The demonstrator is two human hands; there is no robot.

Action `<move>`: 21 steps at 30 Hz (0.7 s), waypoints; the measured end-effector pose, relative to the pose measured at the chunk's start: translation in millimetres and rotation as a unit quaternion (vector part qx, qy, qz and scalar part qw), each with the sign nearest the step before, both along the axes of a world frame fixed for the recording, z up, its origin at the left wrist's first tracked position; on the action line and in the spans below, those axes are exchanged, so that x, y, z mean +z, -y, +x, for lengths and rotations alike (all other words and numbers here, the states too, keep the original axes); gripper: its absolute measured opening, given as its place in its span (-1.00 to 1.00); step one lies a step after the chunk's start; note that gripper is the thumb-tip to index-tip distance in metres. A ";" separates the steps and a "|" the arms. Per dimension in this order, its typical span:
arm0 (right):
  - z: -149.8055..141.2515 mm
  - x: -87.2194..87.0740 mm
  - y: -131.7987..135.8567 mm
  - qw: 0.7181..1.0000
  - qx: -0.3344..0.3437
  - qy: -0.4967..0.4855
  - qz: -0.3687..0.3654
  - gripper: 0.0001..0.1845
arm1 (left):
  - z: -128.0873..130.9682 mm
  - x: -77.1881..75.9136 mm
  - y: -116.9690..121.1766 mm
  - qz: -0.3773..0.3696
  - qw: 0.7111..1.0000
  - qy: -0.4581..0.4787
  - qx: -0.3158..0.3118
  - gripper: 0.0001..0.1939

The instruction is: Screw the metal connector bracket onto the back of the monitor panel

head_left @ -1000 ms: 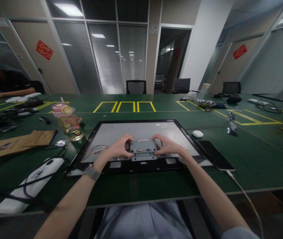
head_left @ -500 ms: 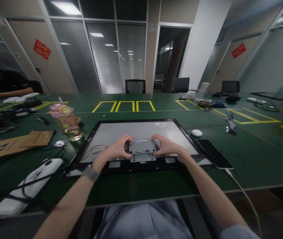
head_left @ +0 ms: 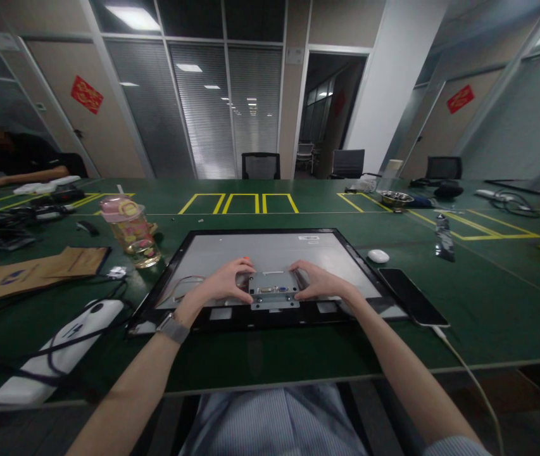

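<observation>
A grey metal box with video ports [head_left: 274, 280] along its front side sits over the lower middle of a flat display panel [head_left: 270, 246]. The panel lies with its grey metal back up inside a black frame. Curled round the box's left end is my left hand [head_left: 225, 282], thumb at the near corner and fingers behind. My right hand [head_left: 320, 280] grips the opposite end the same way. Whether the box touches the panel, I cannot tell. Thin wires [head_left: 177, 286] run over the panel, left of my left hand.
Left of the panel stand a pink-lidded bottle [head_left: 131, 234], a paper bag [head_left: 56, 269] and a white power strip [head_left: 68, 345] with black cables. On the right lie a phone [head_left: 412, 296] on a cable and a white earbud case [head_left: 378, 256]. A person [head_left: 18, 155] sits far left.
The whole view has shifted slightly. The far edge of the metal box appears a little lower, while both hands keep their hold at its ends.
</observation>
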State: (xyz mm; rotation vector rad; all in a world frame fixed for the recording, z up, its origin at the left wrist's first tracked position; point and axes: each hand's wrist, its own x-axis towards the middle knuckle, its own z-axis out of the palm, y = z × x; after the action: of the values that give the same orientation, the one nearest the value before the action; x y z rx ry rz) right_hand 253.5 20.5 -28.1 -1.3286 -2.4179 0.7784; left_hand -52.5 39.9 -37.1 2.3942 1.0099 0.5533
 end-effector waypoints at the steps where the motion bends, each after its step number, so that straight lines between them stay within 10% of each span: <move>1: 0.9 -0.3 -0.5 1.000 0.002 0.002 -0.002 -0.25 | -2.4 1.1 -1.3 -0.001 1.000 0.006 0.002 -0.37; 9: 7.4 -1.0 -4.0 0.998 0.002 -0.048 -0.036 -0.31 | -16.4 -0.8 -9.4 0.076 0.979 -0.090 0.168 -0.57; 21: 2.5 1.9 1.0 0.997 0.042 -0.060 0.035 -0.43 | -2.9 -0.7 2.0 0.108 0.973 -0.064 0.192 -0.55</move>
State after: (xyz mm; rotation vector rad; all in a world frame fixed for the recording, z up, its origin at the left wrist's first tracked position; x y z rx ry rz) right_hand 256.0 19.6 -26.1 -1.1276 -2.3957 0.7641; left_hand -55.5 37.8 -37.8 2.4575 1.5595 0.6788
